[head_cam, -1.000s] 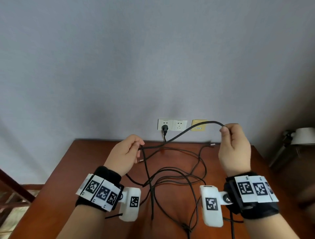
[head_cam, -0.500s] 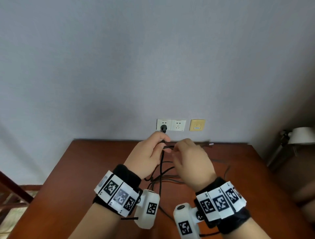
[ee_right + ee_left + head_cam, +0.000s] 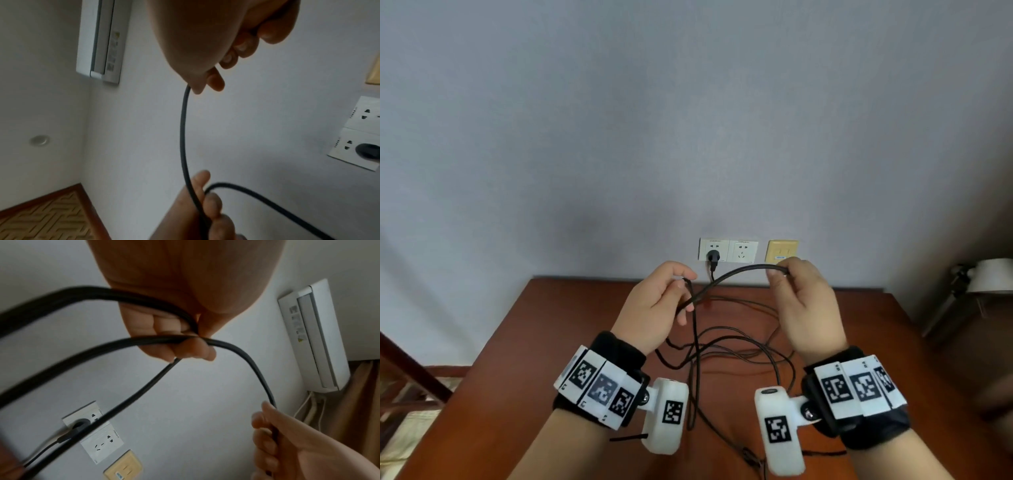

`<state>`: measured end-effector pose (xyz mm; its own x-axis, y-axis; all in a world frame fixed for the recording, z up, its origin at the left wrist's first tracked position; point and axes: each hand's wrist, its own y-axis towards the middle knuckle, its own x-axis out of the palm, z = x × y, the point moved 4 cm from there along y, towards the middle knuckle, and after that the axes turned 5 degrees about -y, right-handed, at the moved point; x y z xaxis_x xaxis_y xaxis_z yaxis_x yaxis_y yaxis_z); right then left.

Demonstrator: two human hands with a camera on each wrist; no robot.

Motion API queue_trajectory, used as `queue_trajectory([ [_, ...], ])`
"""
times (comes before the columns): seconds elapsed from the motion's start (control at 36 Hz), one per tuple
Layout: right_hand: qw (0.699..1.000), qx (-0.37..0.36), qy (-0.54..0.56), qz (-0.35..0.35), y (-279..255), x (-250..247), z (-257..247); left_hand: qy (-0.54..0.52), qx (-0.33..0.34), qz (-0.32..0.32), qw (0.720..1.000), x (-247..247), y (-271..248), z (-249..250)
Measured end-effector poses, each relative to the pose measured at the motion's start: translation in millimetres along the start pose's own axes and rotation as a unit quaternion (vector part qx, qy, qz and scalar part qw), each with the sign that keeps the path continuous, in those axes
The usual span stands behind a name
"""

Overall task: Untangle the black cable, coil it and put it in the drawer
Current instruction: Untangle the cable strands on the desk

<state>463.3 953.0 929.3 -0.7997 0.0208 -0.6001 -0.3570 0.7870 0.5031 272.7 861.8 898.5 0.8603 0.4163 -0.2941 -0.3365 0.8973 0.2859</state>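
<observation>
- Your left hand (image 3: 654,301) is raised above the counter (image 3: 571,342); its fingers (image 3: 185,350) are curled round the black cable (image 3: 736,272) and pinch more than one strand together against the thumb.
- Your right hand (image 3: 804,308) is raised at the same height, well apart from the left; its fingers (image 3: 213,81) and thumb pinch a single strand of the black cable.
- Between the two sets of fingers, the black cable spans in a shallow upward arc, clear of the counter.
- Below the left fingers, strands of the black cable hang down to the counter.
- Below and between both hands, the rest of the black cable lies on the counter in loose, overlapping loops; a knot sits near the close edge, below the wrists.
- Beyond the fingers, on the wall, two white sockets (image 3: 743,250) sit side by side, with a yellow plate (image 3: 782,250) just beside them. A black plug (image 3: 713,256) sits in the left socket.
- High on the wall, the wrist views show a white air conditioner (image 3: 314,337).
- To the right of the right hand, a white lamp (image 3: 989,275) stands off the counter.
</observation>
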Motion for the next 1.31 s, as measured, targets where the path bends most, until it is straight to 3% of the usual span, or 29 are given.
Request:
queue_trajectory([
  [0.17,0.989,0.102,0.097,0.035,4,-10,12,-0.005,-0.022,-0.027,0.999,-2,0,-15],
  [0.33,0.981,0.146,0.111,0.068,10,-23,29,0.002,-0.022,0.019,1.0,-13,3,-26],
  [0.44,0.988,0.141,0.045,0.036,11,-22,34,0.025,-0.021,0.033,0.999,-13,6,-26],
  [0.53,0.985,0.141,-0.092,-0.024,10,-14,40,0.043,-0.002,0.037,0.998,-8,7,-12],
  [0.61,0.985,0.114,-0.123,-0.034,4,-9,36,0.059,0.013,0.039,0.997,-3,8,4],
  [0.69,0.995,0.015,-0.096,-0.034,3,-8,21,0.069,0.027,0.023,0.997,7,8,14],
  [0.89,0.978,-0.131,-0.067,-0.145,-11,25,-23,0.031,0.067,-0.025,0.997,39,7,25],
  [1.0,0.984,-0.096,-0.011,-0.15,-14,32,-17,0.036,0.068,-0.008,0.997,34,8,23],
  [1.31,0.99,-0.118,0.018,-0.072,-13,25,-13,0.021,0.064,-0.023,0.997,28,1,17],
])
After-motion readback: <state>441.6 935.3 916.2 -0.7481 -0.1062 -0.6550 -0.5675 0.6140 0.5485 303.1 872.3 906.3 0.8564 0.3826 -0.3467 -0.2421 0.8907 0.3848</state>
